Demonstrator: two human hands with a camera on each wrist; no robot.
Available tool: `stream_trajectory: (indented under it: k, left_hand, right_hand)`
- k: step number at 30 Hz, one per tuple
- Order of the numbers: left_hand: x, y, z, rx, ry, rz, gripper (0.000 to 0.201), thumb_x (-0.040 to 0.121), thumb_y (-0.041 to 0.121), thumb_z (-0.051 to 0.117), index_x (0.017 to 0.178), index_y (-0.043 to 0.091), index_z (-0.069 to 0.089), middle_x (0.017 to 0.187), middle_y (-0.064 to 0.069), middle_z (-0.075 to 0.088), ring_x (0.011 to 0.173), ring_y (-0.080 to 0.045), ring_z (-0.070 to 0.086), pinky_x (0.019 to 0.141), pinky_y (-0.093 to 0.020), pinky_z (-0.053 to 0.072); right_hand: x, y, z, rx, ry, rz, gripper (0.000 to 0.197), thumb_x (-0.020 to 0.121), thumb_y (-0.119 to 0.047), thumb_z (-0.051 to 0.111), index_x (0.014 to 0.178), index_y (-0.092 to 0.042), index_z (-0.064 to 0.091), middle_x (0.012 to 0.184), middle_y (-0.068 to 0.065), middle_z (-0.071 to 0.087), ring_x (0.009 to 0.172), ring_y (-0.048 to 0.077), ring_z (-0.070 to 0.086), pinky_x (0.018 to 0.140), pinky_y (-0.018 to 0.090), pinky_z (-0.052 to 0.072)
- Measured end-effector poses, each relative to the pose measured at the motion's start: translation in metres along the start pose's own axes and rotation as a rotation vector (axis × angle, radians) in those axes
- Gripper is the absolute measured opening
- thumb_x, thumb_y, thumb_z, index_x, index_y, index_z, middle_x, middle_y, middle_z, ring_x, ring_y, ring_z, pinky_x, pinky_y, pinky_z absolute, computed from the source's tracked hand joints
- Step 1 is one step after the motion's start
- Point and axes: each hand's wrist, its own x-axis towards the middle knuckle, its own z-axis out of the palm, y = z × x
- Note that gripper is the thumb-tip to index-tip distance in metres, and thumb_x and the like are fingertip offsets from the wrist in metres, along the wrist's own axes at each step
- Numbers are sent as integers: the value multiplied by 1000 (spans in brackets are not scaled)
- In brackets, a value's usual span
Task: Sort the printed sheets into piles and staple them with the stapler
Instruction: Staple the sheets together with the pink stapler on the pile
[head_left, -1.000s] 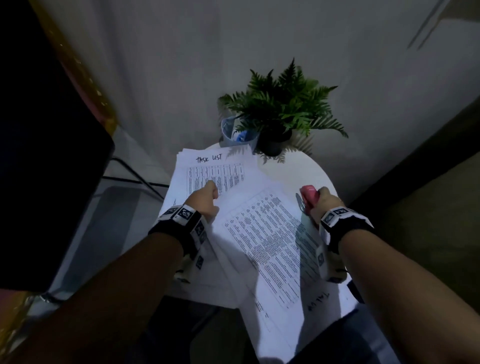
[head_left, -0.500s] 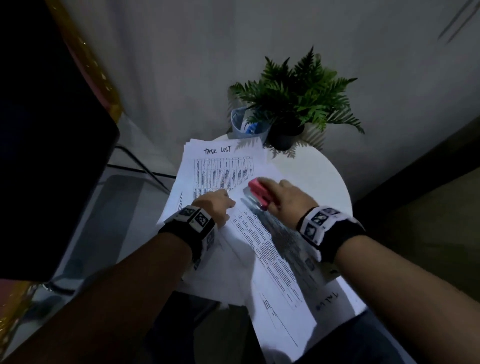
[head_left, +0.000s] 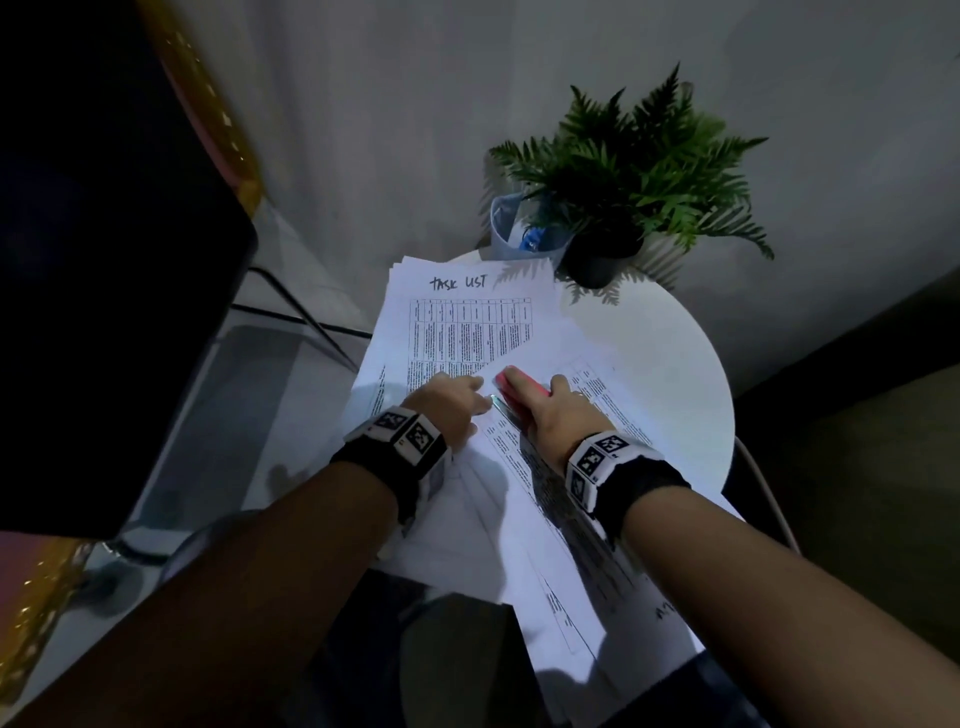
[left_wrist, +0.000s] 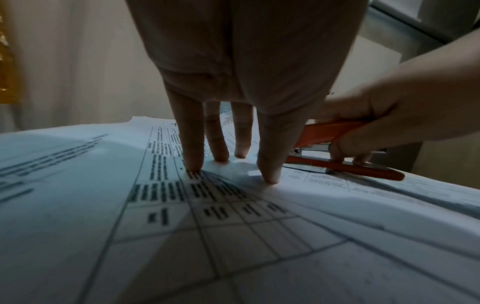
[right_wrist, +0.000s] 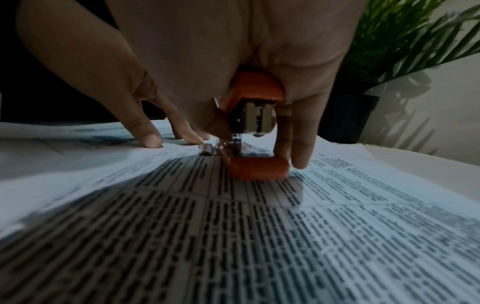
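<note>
Printed sheets lie spread over a round white table (head_left: 675, 358). A pile headed "TASK LIST" (head_left: 462, 322) sits at the back left; a second tilted set of sheets (head_left: 561, 499) overlaps it. My right hand (head_left: 550, 415) grips the red stapler (head_left: 519, 387) over the upper corner of the tilted set. In the right wrist view the stapler (right_wrist: 255, 131) has its base on the paper and its top under my palm. My left hand (left_wrist: 233, 162) presses its straight fingertips down on the sheets just left of the stapler (left_wrist: 337, 152).
A potted fern (head_left: 634, 171) and a clear plastic cup (head_left: 519, 228) stand at the table's far edge by the wall. A large dark object (head_left: 104, 260) fills the left. Sheets hang over the table's near edge.
My right hand carried the stapler leftward from the table's right side to the corner of the tilted sheets, next to my left hand. My left hand stayed pressing the paper.
</note>
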Motion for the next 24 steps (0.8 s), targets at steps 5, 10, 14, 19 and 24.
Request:
stream_trajectory:
  k: [5, 10, 14, 19, 24]
  left_hand:
    - [-1, -1, 5, 34, 47, 18, 45, 97, 24, 47, 141, 23, 41, 156, -3, 21, 135, -30, 32, 113, -37, 26]
    - [-1, -4, 9, 37, 75, 37, 46, 97, 24, 47, 142, 23, 38, 155, -3, 22, 134, -31, 34, 112, -37, 26]
    - [0, -5, 10, 13, 81, 39, 48, 96, 24, 48, 143, 24, 37, 156, -4, 21, 136, -30, 33, 114, -37, 24]
    - [-2, -4, 8, 57, 125, 72, 47, 97, 24, 47, 143, 20, 38, 155, -6, 24, 135, -25, 35, 112, -31, 21]
    - [-4, -3, 5, 64, 114, 58, 45, 96, 23, 46, 140, 21, 42, 153, -5, 29, 130, -29, 40, 109, -33, 28]
  right_hand:
    - [-3, -1, 8, 47, 38, 16, 56, 91, -23, 47, 138, -43, 22, 97, 5, 34, 84, 30, 51, 72, 39, 46]
    - [-2, 0, 8, 77, 41, 19, 50, 93, -22, 45, 136, -39, 26, 94, 3, 33, 72, 27, 49, 68, 35, 46]
    - [-2, 2, 8, 72, 66, 22, 50, 92, -22, 45, 138, -36, 29, 94, 6, 36, 67, 25, 43, 62, 31, 38]
    - [-2, 2, 6, 52, 48, 21, 52, 92, -21, 44, 139, -36, 27, 95, 6, 35, 73, 25, 43, 65, 32, 38]
    - [-3, 0, 7, 60, 58, 31, 50, 93, -22, 43, 138, -37, 28, 94, 5, 34, 79, 27, 46, 66, 33, 38]
